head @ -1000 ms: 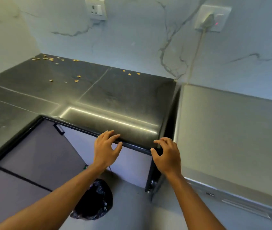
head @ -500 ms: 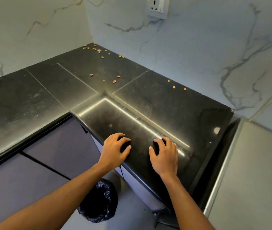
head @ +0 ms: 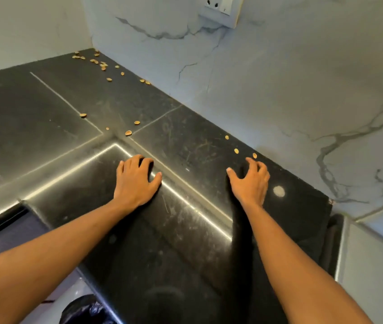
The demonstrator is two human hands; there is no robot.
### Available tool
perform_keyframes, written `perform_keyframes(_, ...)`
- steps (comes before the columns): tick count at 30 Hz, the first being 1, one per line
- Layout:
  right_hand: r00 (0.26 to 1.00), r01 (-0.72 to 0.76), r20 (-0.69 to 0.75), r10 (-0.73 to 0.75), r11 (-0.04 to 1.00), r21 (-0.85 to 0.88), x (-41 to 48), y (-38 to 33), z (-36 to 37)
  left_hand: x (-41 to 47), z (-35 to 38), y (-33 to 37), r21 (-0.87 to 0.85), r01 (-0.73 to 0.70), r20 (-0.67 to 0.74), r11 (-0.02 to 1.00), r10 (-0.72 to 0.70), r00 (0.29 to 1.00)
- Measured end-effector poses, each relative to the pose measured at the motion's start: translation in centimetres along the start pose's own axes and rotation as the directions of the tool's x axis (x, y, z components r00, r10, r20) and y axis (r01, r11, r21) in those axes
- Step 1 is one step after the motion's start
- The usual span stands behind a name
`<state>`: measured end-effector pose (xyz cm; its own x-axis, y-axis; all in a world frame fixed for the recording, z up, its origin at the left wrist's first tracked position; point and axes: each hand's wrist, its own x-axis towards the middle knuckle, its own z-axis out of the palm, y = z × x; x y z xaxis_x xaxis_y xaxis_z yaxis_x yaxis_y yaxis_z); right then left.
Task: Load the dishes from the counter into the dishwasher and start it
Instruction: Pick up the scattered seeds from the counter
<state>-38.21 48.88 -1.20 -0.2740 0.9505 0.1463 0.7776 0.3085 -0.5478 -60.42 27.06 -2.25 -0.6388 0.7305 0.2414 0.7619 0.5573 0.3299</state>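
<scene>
I see black counter (head: 45, 108) filling mid-frame | left hand (head: 136, 181) and right hand (head: 250, 182) over it, fingers loose, holding nothing | tan bits (head: 102, 65) scattered upper left | marble wall (head: 279, 90), socket (head: 220, 10) at top

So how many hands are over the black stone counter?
2. The bare left hand is at the inner corner of the black stone counter; the bare right hand nearer the white marble wall.

Home kitchen: dark stone counter (head: 45, 108), marble backsplash (head: 279, 90).
</scene>
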Motion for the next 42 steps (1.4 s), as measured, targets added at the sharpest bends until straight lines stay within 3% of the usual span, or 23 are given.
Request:
perform_keyframes(3, 0.996, -0.082, -0.024, 0.082, 0.997, -0.006, 5.0, -1.1, 1.2, 1.0, 0.7, 0.0, 0.003, 0.031, 0.001, 1.0, -0.031, 1.0)
perform_keyframes(6, 0.998, -0.051, 0.02, 0.052, 0.998, -0.048, 7.4, -2.9, 2.4, 0.7, 0.7, 0.3, -0.011, 0.032, -0.002, 0.999, -0.032, 0.999)
perform_keyframes(14, 0.944, 0.271, 0.222, -0.245, 0.958, -0.096, 8.4, -9.4, 7.1, 0.7, 0.6, 0.3, -0.019, 0.04, -0.015, 0.999, -0.04, 0.999)
perform_keyframes(19, 0.78, 0.518, 0.314, -0.541, 0.84, 0.161, 1.8, -13.6, 9.5, 0.8, 0.0, 0.3, -0.147, 0.072, -0.031, 0.987, -0.077, 0.997)
perform_keyframes(21, 0.784, 0.495, 0.268, -0.56, 0.824, 0.276, -0.2, -14.5, 10.1, 0.8, -0.5, 0.2, -0.271, 0.091, -0.063, 0.958, -0.112, 0.992)
perform_keyframes(25, 0.914, 0.284, 0.223, -0.338, 0.928, 0.242, -0.7, -15.6, 10.6, 0.6, -1.7, -1.3, -0.496, 0.11, -0.12, 0.861, -0.194, 0.974)
perform_keyframes(28, 0.922, 0.277, 0.233, -0.308, 0.948, 0.156, -1.7, -17.6, 11.7, 0.6, -2.8, -5.1, -0.461, 0.14, -0.138, 0.876, -0.227, 0.964)
perform_keyframes(32, 0.766, 0.525, 0.33, -0.552, 0.833, 0.175, -6.6, -22.0, 14.1, 2.0, -4.8, -12.0, -0.383, 0.238, -0.151, 0.892, -0.315, 0.937)
perform_keyframes(34, 0.727, 0.521, 0.352, -0.589, 0.808, 0.276, -8.1, -23.8, 14.8, 2.9, -5.9, -15.1, -0.368, 0.309, -0.156, 0.877, -0.386, 0.909)
perform_keyframes(36, 0.774, 0.425, 0.319, -0.547, 0.822, 0.378, -7.7, -25.0, 15.2, 3.8, -6.8, -17.4, -0.337, 0.371, -0.126, 0.865, -0.432, 0.893)
perform_keyframes(39, 0.867, 0.3, 0.273, -0.417, 0.874, 0.383, -4.6, -25.4, 15.9, 5.3, -7.2, -19.3, -0.27, 0.39, -0.079, 0.88, -0.424, 0.902)
perform_keyframes(42, 0.859, 0.298, 0.332, -0.39, 0.908, 0.295, -0.9, -26.1, 16.8, 7.8, -6.5, -19.7, -0.178, 0.402, -0.089, 0.898, -0.422, 0.902)
